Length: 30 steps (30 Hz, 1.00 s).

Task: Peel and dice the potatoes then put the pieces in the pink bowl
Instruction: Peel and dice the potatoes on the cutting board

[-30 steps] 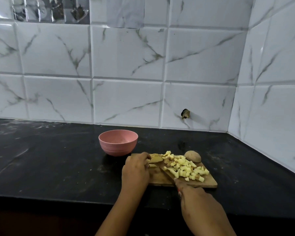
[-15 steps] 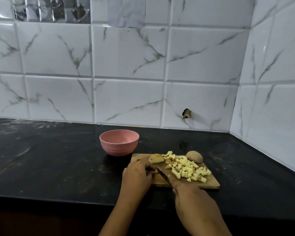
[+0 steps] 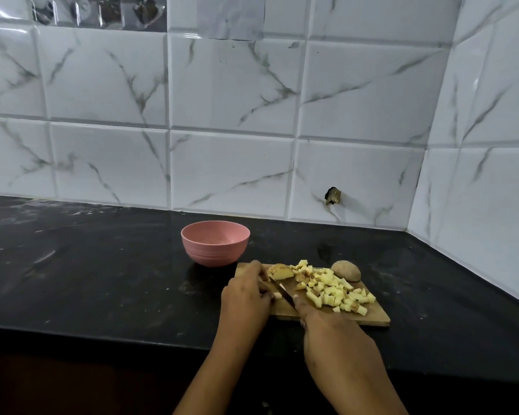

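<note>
A wooden cutting board lies on the black counter and carries a heap of yellow diced potato. A half potato with skin lies at the board's far left, and a whole unpeeled potato sits at its far right corner. My right hand grips a knife whose blade points toward the half potato. My left hand rests on the board's left end with curled fingers pinching a small potato piece beside the blade. The pink bowl, with nothing in it, stands just behind the board's left end.
The black stone counter runs wide to the left and ends at a front edge near my arms. White marble-pattern tiles form the back wall and the right corner wall. A small dark hole marks one tile.
My left hand has drawn back toward me along the board's left end, away from the half potato, and the knife has followed it. The camera view has shifted slightly.
</note>
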### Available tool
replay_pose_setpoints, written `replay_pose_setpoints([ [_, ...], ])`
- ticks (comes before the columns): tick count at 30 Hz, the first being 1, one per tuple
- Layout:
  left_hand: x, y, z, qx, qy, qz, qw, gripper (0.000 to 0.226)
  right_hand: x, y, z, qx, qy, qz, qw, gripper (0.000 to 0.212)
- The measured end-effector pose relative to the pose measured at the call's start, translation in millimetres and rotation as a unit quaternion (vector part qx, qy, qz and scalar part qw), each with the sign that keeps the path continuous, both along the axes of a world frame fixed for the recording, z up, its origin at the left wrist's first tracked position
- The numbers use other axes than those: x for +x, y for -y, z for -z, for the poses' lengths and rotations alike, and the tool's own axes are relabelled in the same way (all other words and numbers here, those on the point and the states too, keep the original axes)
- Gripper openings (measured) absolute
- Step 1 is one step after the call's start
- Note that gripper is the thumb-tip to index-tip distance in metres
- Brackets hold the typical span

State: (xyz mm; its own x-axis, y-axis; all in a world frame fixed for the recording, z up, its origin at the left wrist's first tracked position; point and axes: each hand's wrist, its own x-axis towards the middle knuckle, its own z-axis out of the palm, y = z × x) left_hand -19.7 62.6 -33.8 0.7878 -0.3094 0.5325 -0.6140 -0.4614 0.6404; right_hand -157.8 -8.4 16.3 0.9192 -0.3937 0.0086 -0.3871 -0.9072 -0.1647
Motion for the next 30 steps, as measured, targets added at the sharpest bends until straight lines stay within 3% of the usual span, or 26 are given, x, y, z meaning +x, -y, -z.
replay_pose_setpoints([
  [12, 0, 0, 3, 0.004, 0.016, -0.005, 1.000, 0.028, 19, -8, 16, -0.052, 0.033, -0.026, 0.998, 0.061],
  [20, 12, 16, -12, 0.129, 0.029, -0.021, 0.991, 0.027, -6, 35, 8, 0.043, 0.105, 0.057, 0.992, 0.050],
  [25, 17, 36, -25, 0.210, 0.066, 0.006, 0.975, 0.020, -12, 52, 2, 0.102, 0.165, 0.050, 0.980, 0.042],
  [27, 19, 41, -27, 0.217, 0.067, 0.010, 0.974, 0.018, -12, 52, 2, 0.115, 0.170, 0.043, 0.978, 0.042],
  [30, 24, 45, -27, 0.163, -0.015, 0.082, 0.983, 0.020, -9, 49, 6, 0.127, 0.166, 0.029, 0.978, 0.042],
])
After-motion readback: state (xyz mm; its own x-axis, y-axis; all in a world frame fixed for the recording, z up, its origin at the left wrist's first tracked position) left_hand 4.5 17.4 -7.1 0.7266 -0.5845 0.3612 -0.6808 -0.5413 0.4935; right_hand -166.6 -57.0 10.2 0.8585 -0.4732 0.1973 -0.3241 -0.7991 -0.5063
